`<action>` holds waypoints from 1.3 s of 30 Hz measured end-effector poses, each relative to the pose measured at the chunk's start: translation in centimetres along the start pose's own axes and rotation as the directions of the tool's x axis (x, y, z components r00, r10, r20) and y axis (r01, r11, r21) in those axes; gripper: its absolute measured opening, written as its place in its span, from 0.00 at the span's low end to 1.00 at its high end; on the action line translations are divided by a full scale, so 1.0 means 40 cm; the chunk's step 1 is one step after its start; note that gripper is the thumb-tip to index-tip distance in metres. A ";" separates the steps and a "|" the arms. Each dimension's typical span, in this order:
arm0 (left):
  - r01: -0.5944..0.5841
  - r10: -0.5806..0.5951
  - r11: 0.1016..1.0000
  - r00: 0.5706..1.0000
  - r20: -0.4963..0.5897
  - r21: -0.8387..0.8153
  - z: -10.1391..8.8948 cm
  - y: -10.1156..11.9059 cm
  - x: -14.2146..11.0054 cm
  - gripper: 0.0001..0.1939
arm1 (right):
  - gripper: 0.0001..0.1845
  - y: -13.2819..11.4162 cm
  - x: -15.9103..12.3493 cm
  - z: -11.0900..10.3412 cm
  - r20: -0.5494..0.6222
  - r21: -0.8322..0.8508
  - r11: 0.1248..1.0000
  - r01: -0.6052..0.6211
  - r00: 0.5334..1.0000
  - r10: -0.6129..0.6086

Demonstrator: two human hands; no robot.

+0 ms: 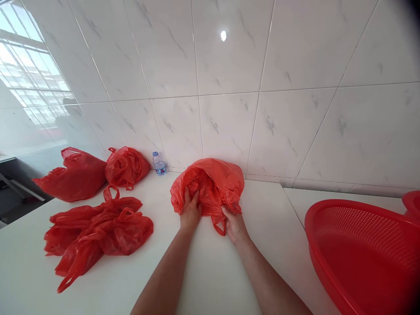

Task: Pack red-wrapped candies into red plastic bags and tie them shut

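Observation:
A bulging red plastic bag (pixel 223 173) rests on the white tabletop against the tiled wall, its crumpled mouth facing me. My left hand (pixel 190 215) reaches into the folds at the left of the mouth, with the visible fingers stretched out and a little apart. At the right, my right hand (pixel 234 224) pinches the bag's edge; the thumb lies on top and the other fingers are mostly hidden. One handle loop of this bag hangs down between the hands. What is inside the bag is hidden.
To the left lie more red plastic bags: a full one (pixel 82 175), a rounded one (pixel 127 168) and a knotted heap (pixel 105 234). A small clear bottle (pixel 159 165) stands by the wall. At right is a large red perforated basket (pixel 323 245), with another red rim (pixel 412 202) behind.

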State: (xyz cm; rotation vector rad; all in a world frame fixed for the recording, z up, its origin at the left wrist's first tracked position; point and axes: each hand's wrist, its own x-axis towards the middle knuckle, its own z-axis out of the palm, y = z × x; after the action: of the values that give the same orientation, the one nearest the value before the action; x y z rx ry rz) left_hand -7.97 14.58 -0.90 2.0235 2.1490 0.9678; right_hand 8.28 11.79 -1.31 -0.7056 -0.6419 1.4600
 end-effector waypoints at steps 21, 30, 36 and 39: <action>0.164 -0.161 0.986 0.985 -0.063 0.042 0.021 -0.031 0.021 0.35 | 0.24 -0.096 -0.055 -0.074 0.137 -0.603 0.783 -0.150 0.948 0.287; 0.203 -0.198 0.978 0.977 -0.081 0.053 0.021 -0.037 0.033 0.38 | 0.12 -0.197 -0.158 -0.188 0.112 -0.746 0.659 -0.097 0.957 0.268; 0.177 -0.177 0.984 0.983 -0.045 0.016 0.025 -0.040 0.040 0.47 | 0.09 -0.235 -0.229 -0.248 0.160 -0.405 0.910 -0.089 0.973 0.166; 0.138 -0.138 0.990 0.988 -0.074 -0.013 0.018 -0.032 0.034 0.47 | 0.08 -0.231 -0.244 -0.254 0.112 -0.274 0.956 -0.107 0.983 0.142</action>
State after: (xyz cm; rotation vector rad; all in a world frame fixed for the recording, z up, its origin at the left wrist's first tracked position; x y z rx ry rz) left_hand -9.02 16.17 -1.54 1.8343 2.2831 1.0465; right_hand 21.82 1.79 -0.57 -0.8775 -0.9225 1.5619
